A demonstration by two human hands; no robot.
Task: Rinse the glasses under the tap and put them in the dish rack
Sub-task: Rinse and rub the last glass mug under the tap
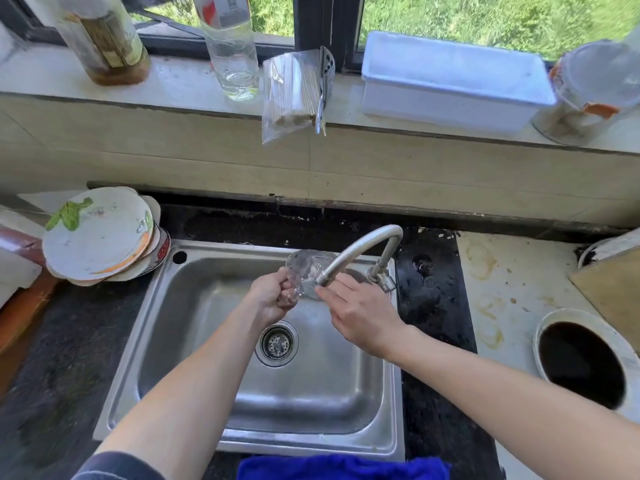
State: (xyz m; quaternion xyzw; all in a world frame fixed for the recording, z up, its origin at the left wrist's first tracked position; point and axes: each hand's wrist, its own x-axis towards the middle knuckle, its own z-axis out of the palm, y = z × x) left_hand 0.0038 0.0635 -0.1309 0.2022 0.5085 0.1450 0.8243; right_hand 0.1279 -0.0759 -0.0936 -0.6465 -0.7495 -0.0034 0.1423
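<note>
A clear glass (pixel 306 270) is held on its side over the back of the steel sink (pixel 180 341), right at the mouth of the curved tap (pixel 363 245), which is mounted at the sink's back right corner. The glass is gripped at one end by the left hand (pixel 272 294), whose fingers are curled tightly round it. The right hand (pixel 362 315) is held flat above the basin, its fingers straight and together, the tips brought up to the glass beneath the spout; whether contact is made cannot be told. The drain strainer (pixel 277 341) is seen in the sink's floor below both hands. A stack of plates (pixel 98 237) is set at the sink's back left corner, and a blue cloth (pixel 343 467) is laid at its front edge. A bag of chopsticks (pixel 291 95) and a white box (pixel 450 81) are kept on the windowsill behind the sink.
</note>
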